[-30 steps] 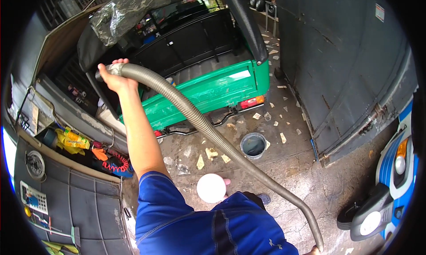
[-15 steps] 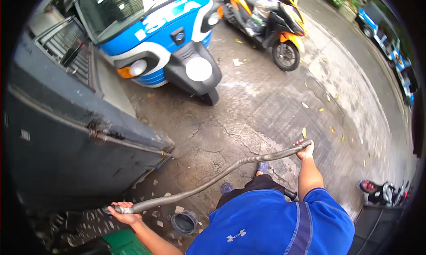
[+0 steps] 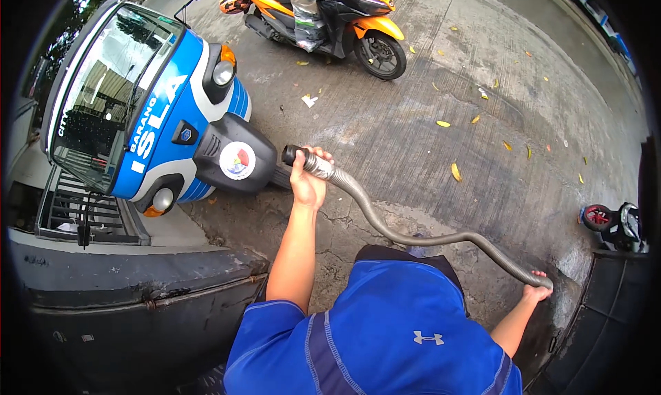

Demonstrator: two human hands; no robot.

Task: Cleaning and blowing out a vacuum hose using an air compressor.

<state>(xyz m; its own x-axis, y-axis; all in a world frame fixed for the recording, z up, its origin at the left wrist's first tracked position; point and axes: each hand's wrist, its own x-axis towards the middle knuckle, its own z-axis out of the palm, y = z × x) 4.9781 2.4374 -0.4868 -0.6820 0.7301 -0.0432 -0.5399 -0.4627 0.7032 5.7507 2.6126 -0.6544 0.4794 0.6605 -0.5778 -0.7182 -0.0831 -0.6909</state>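
Observation:
A long grey corrugated hose stretches between my two hands in a wavy curve, dipping in the middle over the pavement. My left hand is raised out in front and wrapped around the hose just behind its black end fitting. A silvery band, possibly tape, shows on the hose beside those fingers. Farther right and lower, my right hand grips the opposite end, its fingers curled around the ribbed tube. Some of the right palm is hidden by the hose.
A blue and white three-wheeled vehicle is parked ahead left. Beyond it stands an orange and black scooter with a person's hand at its seat. A dark metal gate is at lower left, another dark panel at right, near a motorbike.
My view has swung rightward. My left hand has come from low on the left to out in front with the hose end; my right hand has gone lower and farther right. The bucket left view.

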